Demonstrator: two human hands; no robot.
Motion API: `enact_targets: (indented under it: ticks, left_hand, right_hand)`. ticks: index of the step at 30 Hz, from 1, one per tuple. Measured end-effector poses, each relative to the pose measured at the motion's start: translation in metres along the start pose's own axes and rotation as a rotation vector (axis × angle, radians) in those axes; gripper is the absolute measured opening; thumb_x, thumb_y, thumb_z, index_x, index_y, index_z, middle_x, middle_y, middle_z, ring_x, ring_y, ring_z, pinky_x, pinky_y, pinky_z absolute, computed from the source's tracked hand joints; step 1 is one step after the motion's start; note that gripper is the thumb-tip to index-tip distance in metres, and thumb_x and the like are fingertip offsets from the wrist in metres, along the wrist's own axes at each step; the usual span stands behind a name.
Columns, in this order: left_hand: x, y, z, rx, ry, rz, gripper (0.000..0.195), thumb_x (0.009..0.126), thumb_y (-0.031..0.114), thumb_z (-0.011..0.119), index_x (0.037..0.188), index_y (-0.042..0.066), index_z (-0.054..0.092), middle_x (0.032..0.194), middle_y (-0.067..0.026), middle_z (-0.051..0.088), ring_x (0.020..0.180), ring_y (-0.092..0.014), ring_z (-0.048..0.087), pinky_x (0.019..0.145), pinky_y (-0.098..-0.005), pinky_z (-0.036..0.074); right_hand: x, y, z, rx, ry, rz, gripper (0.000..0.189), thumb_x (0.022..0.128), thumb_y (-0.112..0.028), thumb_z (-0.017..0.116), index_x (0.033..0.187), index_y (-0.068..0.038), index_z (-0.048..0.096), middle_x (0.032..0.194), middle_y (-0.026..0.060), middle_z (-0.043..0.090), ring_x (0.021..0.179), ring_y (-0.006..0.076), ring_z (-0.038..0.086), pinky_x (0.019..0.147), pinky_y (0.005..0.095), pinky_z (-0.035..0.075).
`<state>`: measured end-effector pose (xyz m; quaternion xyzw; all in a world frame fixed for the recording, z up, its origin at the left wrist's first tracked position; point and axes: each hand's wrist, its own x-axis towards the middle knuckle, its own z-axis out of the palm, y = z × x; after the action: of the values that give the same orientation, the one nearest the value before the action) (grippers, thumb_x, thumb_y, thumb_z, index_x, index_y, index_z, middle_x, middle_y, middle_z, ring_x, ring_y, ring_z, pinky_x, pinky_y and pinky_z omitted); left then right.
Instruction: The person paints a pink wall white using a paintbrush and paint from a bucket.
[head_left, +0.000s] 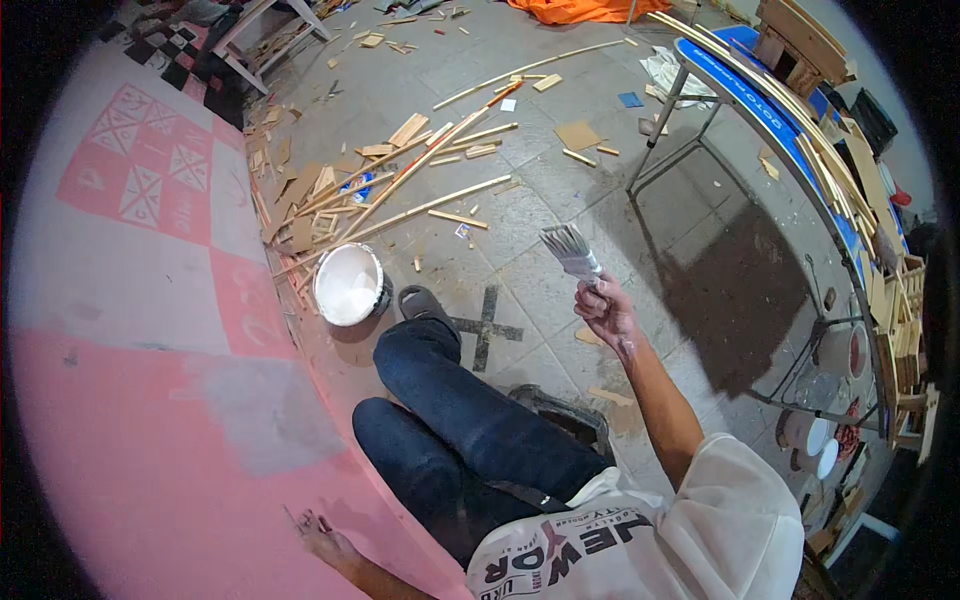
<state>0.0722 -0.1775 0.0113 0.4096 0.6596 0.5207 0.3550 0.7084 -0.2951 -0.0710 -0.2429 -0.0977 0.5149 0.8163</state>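
A wide paintbrush (573, 251) with pale paint on its bristles and ferrule is gripped by its handle in my right hand (606, 307), held up over the tiled floor. Pale smears mark that wrist. My left hand (326, 538) is near the pink wall (150, 420), fingers apart and holding nothing; whether it touches the wall I cannot tell. A patch of whitish paint (274, 416) covers part of the pink above that hand. On the floor by my foot stands a bucket (349, 285), white and smeared inside.
Wooden strips (427, 165) and cardboard scraps lie about the floor beyond the bucket. At right a blue-topped folding table (750, 94) carries long wood strips, with several pots beneath it. A dark object (570, 412) is beside my seated legs.
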Motion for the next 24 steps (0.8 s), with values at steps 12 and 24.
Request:
enact_targets:
  ticks: [12, 24]
  left_hand:
    - [-0.016, 0.027, 0.043, 0.059, 0.025, 0.122, 0.048, 0.093, 0.018, 0.053, 0.137, 0.002, 0.044, 0.145, -0.0157, 0.037, 0.129, -0.027, 0.04, 0.103, -0.0409, 0.033]
    - [-0.136, 0.202, 0.278, 0.391, -0.591, 0.975, 0.03, 0.09, 0.023, 0.052, 0.106, 0.004, 0.069, 0.128, -0.0159, 0.052, 0.111, -0.028, 0.051, 0.093, -0.0371, 0.043]
  right_hand:
    - [0.007, -0.016, -0.006, 0.052, -0.289, -0.036, 0.02, 0.07, -0.013, 0.072, 0.087, -0.005, 0.064, 0.076, 0.0097, 0.062, 0.06, 0.0127, 0.051, 0.055, 0.0272, 0.036]
    - [0.007, -0.023, 0.014, -0.127, -0.298, -0.08, 0.025, 0.069, -0.012, 0.072, 0.091, -0.001, 0.069, 0.082, 0.0127, 0.065, 0.07, 0.0175, 0.057, 0.056, 0.0276, 0.041]
